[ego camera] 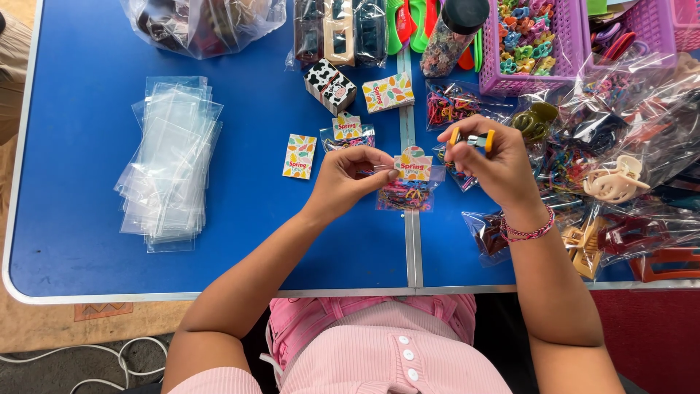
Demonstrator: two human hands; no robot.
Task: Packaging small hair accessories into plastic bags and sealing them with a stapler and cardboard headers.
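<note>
Near the desk (219,270) front edge's middle, the left hand (348,179) pinches a small bag of coloured bands (407,191) by its card top. Just right, the right hand (490,164) grips a small stapler (472,138), nose pointing left toward that card.

A packing stall: blue folding table (87,241) crowded with bagged hair accessories (620,146).

Blue surface (87,241) bearing a stack of clear empty bags (171,160) at left, a cow-patterned box (329,85) near centre, and a purple basket (565,44) of coloured clips at upper right.
</note>
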